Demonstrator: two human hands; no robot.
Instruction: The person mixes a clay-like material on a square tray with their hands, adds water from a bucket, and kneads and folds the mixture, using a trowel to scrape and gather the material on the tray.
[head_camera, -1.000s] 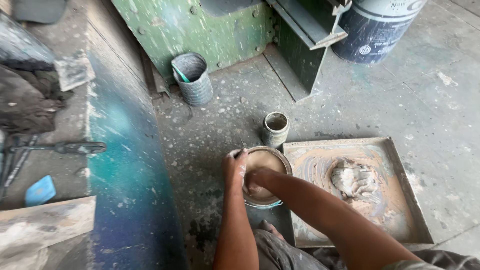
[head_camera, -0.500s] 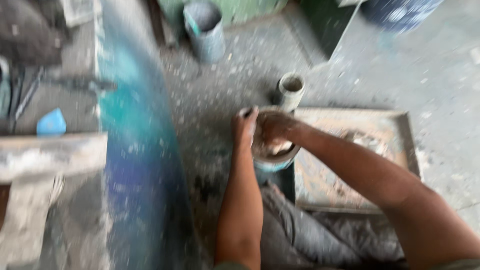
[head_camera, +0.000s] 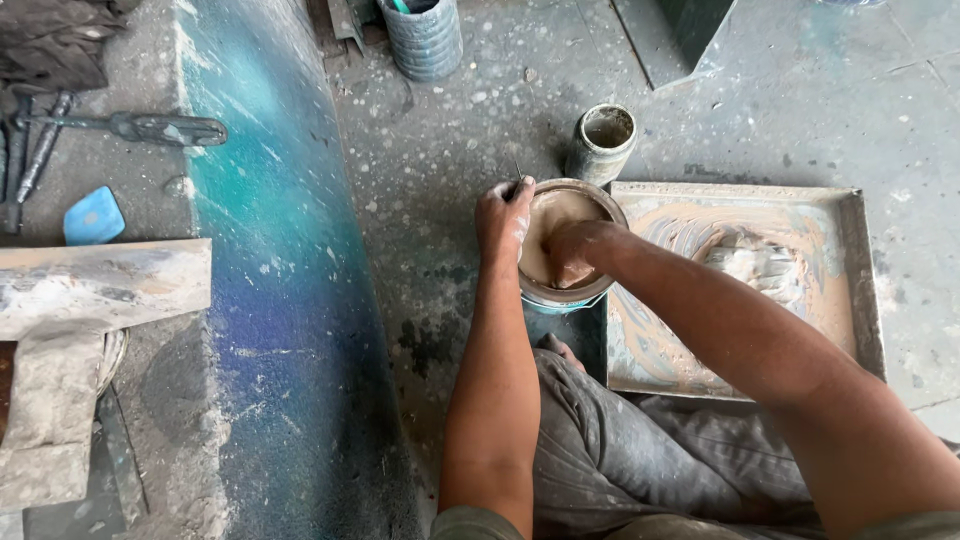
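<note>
Floor: grey, paint-spattered concrete floor (head_camera: 450, 150).
Bowl: round, mud-smeared bowl of tan paste (head_camera: 552, 215).
Hands: left hand (head_camera: 503, 218) clamped on the rim; right hand (head_camera: 570, 250) in paste, grip unclear.

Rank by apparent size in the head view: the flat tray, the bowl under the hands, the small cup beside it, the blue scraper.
1. flat tray, largest by far.
2. bowl.
3. small cup and blue scraper look alike; left unranked.

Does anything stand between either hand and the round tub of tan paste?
Nothing visible does. The left hand already grips the rim of the round tub of tan paste, and the right hand is inside it, in the paste.
</note>
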